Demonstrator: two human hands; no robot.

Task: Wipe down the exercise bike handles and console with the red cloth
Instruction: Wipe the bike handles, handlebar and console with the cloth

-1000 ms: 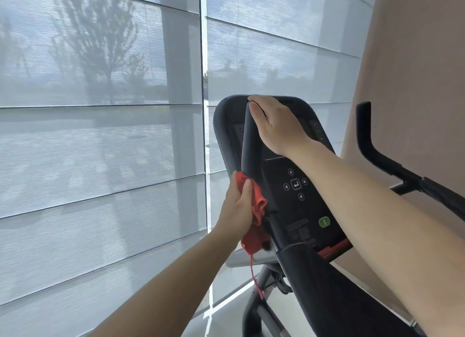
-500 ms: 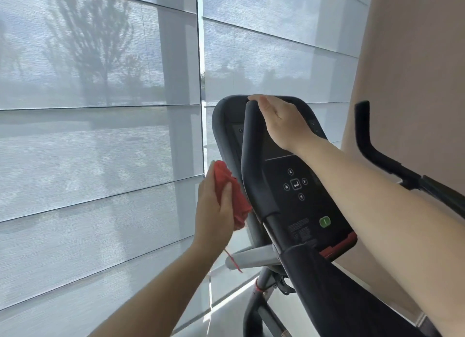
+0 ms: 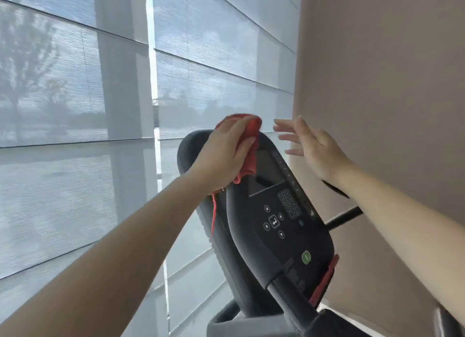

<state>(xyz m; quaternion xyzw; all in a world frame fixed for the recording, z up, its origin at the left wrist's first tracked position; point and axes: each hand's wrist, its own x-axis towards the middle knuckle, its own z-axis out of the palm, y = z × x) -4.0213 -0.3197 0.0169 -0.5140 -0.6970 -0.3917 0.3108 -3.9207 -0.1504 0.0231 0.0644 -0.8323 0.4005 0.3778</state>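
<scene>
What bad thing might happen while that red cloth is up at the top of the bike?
1. A loose thread dangles from the red cloth in the left hand; it might snag on the handle.
2. Wiping down the console might press its green button.
3. The right hand hovers open, touching nothing, so a hard push might wobble the console.

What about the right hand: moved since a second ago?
Yes: right hand left the handle top, now hovers open, right of the console.
</scene>
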